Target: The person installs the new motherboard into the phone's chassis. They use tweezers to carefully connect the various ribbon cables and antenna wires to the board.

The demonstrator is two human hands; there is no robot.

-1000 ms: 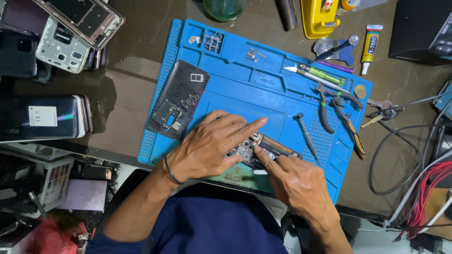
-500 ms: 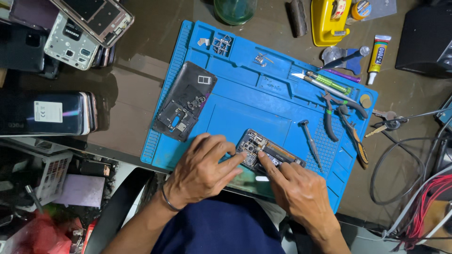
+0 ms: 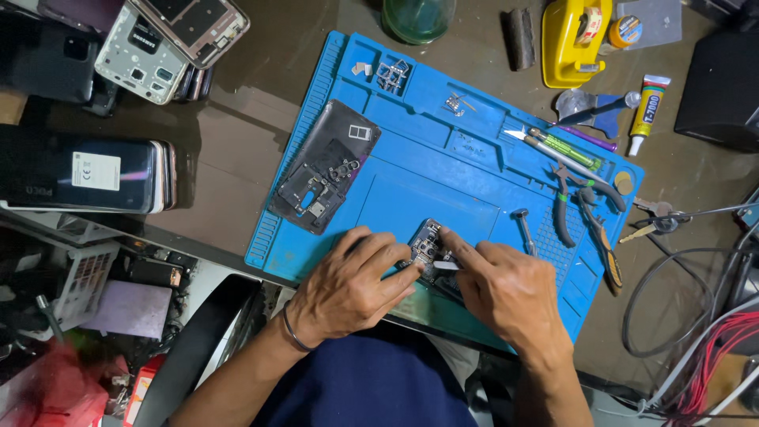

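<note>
An opened phone with its circuit board showing lies at the near edge of the blue work mat. My left hand grips its near left end, fingers curled over it. From the right, my right hand pinches a thin silvery tool, probably tweezers, with its tip on the phone's board. Most of the phone is hidden under both hands. A detached black back cover lies on the mat's left side.
Pliers, cutters, a screwdriver and pens lie on the mat's right. Small metal parts sit in its top trays. Phones are stacked at left, a yellow box and glue tube behind, cables at right.
Both hands drew toward the phone's middle; my left fingers now curl over its left end, and my right hand has shifted up over the board with the tool. The camera view shifted slightly.
</note>
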